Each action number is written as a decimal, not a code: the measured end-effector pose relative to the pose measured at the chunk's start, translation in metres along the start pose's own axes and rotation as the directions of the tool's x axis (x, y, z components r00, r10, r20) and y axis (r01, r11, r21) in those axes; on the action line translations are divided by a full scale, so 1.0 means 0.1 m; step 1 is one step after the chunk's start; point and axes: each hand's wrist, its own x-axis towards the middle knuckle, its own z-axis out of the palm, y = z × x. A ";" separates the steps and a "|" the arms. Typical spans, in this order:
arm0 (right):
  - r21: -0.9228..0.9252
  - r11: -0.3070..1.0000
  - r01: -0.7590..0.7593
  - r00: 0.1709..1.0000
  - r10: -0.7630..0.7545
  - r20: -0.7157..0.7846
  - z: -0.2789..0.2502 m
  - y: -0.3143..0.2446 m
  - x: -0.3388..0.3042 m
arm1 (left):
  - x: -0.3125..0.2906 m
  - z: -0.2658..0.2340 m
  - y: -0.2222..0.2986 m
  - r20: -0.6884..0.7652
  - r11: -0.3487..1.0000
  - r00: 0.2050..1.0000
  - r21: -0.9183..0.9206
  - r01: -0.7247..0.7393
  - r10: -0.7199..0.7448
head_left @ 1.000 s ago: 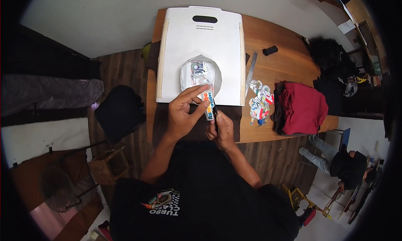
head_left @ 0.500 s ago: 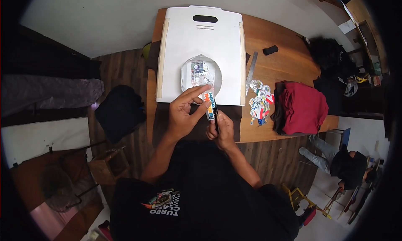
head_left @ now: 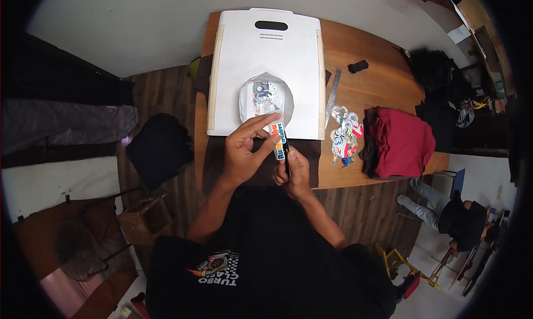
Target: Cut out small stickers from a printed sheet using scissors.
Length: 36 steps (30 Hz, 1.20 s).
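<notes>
My left hand (head_left: 244,147) pinches a small printed sticker (head_left: 280,141) with orange and blue lettering on white, its thumb and fingers closed on the left edge. My right hand (head_left: 294,173) is wrapped round black scissors (head_left: 287,166), mostly hidden by the fingers, held against the sticker's right side. Just beyond the hands, a round whitish, see-through bowl (head_left: 290,105) contains printed scraps (head_left: 265,94). It rests on a large white panel (head_left: 233,58) with a dark oval slot. Right of the panel lies a pile of cut-out stickers (head_left: 345,136).
A metal ruler (head_left: 333,91) and a small black object (head_left: 358,66) lie on the wooden table (head_left: 366,47). Folded red and dark cloths (head_left: 402,144) are stacked at its right. Another person (head_left: 461,219) is at the far right. A dark-covered seat (head_left: 160,150) stands left.
The sticker has shifted very slightly between my hands, and the scissors beside it are a little less visible. Both hands keep nearly the same place.
</notes>
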 end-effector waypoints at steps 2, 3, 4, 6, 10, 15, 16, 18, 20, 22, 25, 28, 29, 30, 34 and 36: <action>-0.001 1.000 0.003 1.000 -0.003 -0.001 0.00 0.00 0.00 | 0.00 0.00 0.00 0.003 1.000 1.000 -0.004 0.003 -0.003; 0.001 1.000 0.002 1.000 -0.002 -0.003 -0.01 0.01 0.00 | 0.00 0.00 -0.01 0.004 1.000 1.000 0.003 0.003 -0.003; 0.003 1.000 0.001 1.000 -0.001 -0.005 -0.02 0.01 0.00 | 0.00 0.00 -0.01 0.004 1.000 1.000 0.010 0.004 -0.004; 0.006 1.000 0.008 1.000 -0.008 -0.005 -0.02 0.01 0.01 | -0.01 0.01 -0.03 0.006 1.000 1.000 0.004 0.010 -0.010; -0.007 1.000 0.016 1.000 -0.016 -0.009 -0.01 0.00 0.02 | -0.02 0.01 -0.03 0.010 1.000 1.000 0.003 0.018 -0.018; 0.003 1.000 0.016 1.000 -0.016 -0.011 -0.03 0.01 0.01 | -0.03 0.02 -0.04 0.007 1.000 1.000 0.000 0.019 -0.019; 0.001 1.000 0.020 1.000 -0.020 -0.009 -0.03 0.01 0.01 | -0.02 0.02 -0.04 0.007 1.000 1.000 -0.003 0.022 -0.022; -0.007 1.000 0.018 1.000 -0.018 -0.008 -0.03 0.01 0.01 | -0.03 0.01 -0.04 0.006 1.000 1.000 -0.004 0.022 -0.022; -0.015 1.000 0.016 1.000 -0.016 -0.006 -0.03 0.00 0.02 | -0.03 0.01 -0.04 0.005 1.000 1.000 -0.004 0.021 -0.021; -0.022 0.999 0.024 1.000 -0.024 -0.005 -0.03 -0.01 0.03 | -0.02 0.00 -0.03 0.011 1.000 1.000 0.002 0.019 -0.019; -0.031 0.999 0.030 1.000 -0.030 -0.002 -0.03 -0.01 0.02 | -0.02 0.00 -0.04 0.011 1.000 1.000 0.000 0.006 -0.006; -0.025 0.999 0.033 0.999 -0.033 0.004 -0.03 -0.01 0.02 | -0.01 0.01 -0.04 0.012 1.000 1.000 -0.012 0.003 -0.002; -0.025 0.999 0.033 0.999 -0.033 0.003 -0.03 -0.01 0.02 | -0.02 0.01 -0.04 0.012 1.000 1.000 -0.012 0.003 -0.003; -0.023 0.999 0.034 0.999 -0.034 0.000 -0.04 0.00 0.01 | -0.02 0.01 -0.04 0.012 1.000 1.000 -0.011 0.004 -0.004; -0.006 1.000 0.008 0.999 -0.009 -0.032 -0.01 0.00 0.00 | -0.02 0.02 -0.04 0.016 1.000 1.000 -0.010 0.002 -0.002; -0.010 1.000 0.007 1.000 -0.007 -0.030 -0.01 0.00 0.00 | -0.02 0.01 -0.03 0.021 1.000 1.000 -0.007 0.006 -0.006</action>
